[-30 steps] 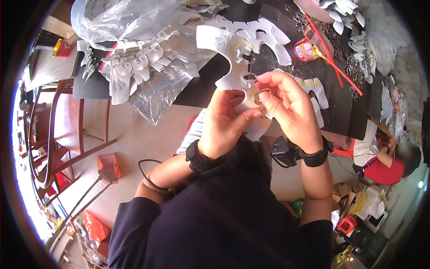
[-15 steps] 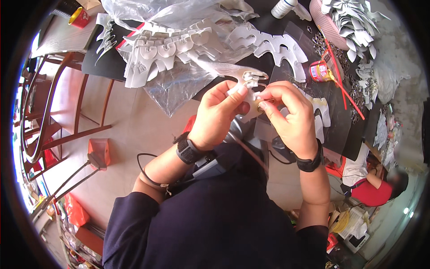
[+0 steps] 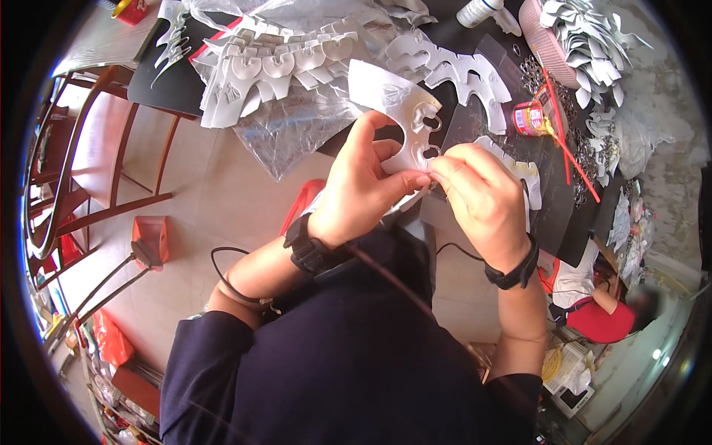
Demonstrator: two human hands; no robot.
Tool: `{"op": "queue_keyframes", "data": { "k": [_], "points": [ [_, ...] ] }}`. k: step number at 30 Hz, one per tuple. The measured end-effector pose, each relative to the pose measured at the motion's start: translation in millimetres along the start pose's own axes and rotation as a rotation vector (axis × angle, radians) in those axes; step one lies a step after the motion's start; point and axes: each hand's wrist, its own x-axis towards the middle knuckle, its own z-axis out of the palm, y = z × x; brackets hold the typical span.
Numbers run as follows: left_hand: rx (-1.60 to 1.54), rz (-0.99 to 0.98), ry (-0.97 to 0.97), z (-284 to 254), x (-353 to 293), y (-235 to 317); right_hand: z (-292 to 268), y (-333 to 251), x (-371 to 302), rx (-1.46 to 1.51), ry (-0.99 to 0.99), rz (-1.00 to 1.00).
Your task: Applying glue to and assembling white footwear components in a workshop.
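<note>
My left hand (image 3: 360, 182) grips a white curved cut-out piece (image 3: 386, 90) between thumb and fingers, its broad end pointing up and away. Along the right edge of that piece sit metal rings (image 3: 434, 122) in small notches, with yellowish stains close by. My right hand (image 3: 482, 194) is closed in a pinch at the near part of the same edge, its fingertips meeting the left thumb tip. What lies between the right fingertips is hidden. Beyond my hands, stacked white cut-out pieces (image 3: 278, 68) rest on clear plastic, and more white pieces (image 3: 467, 78) lie to their right.
Right of my hands stand a red and yellow can (image 3: 528, 119) and red sticks (image 3: 567, 141), beside many loose metal rings (image 3: 582, 182). A pink basket (image 3: 549, 44) holds white pieces. A white bottle (image 3: 475, 12) stands at the back. Another person (image 3: 601, 311) sits at right.
The white piece has turned in my left hand, so its broad end now points up and its ringed edge faces right. My right fingers have closed tighter at its near edge.
</note>
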Motion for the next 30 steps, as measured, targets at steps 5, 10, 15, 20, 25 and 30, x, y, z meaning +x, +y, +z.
{"op": "queue_keyframes", "data": {
  "k": [5, 10, 15, 20, 25, 30],
  "points": [
    [0.047, -0.172, -0.116, -9.8, 3.3, 7.9, -2.1, 3.1, -0.4, -0.144, -0.013, -0.242],
    [0.027, -0.18, -0.167, -9.2, -1.2, 6.4, -8.2, 10.1, -0.8, -0.021, -0.077, -0.273],
    [-0.018, -0.168, -0.208, -7.1, -1.8, 5.6, -9.2, 11.9, -6.8, 0.071, -0.091, -0.206],
    [0.011, -0.14, -0.192, -2.9, -0.3, 5.9, -7.2, 10.9, -9.4, -0.075, -0.033, -0.329],
    [-0.002, -0.151, -0.198, -0.9, -2.4, 6.7, -3.4, 14.8, -13.0, -0.032, -0.085, -0.244],
    [0.093, -0.102, -0.185, -4.0, -3.6, 4.1, 13.7, 15.0, -16.9, 0.338, -0.031, 0.059]
  ]
}}
